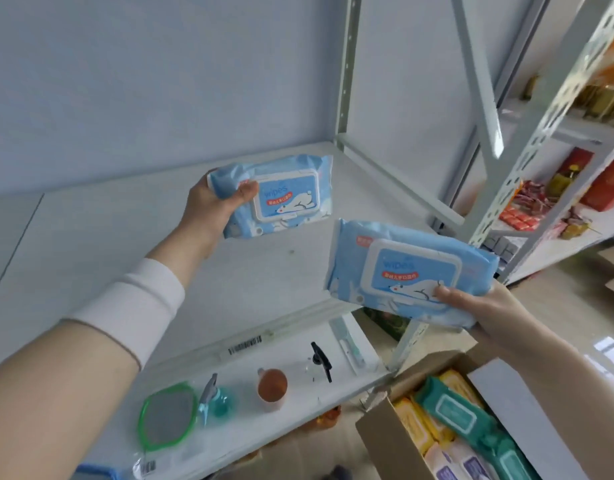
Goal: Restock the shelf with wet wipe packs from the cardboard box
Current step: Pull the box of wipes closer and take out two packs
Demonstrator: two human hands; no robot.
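Note:
My left hand grips one end of a light-blue wet wipe pack with a white lid and a polar bear print, holding it above the white shelf board. My right hand holds a second blue pack of the same kind by its lower right edge, thumb on the lid, just past the shelf's front right corner. The open cardboard box sits at the lower right with yellow, green and pale packs inside.
A lower shelf carries a green-rimmed mirror, a blue spray bottle, an orange cup and a clear bottle with a black pump. Grey metal uprights frame the shelf. Another rack with red and yellow goods stands at right.

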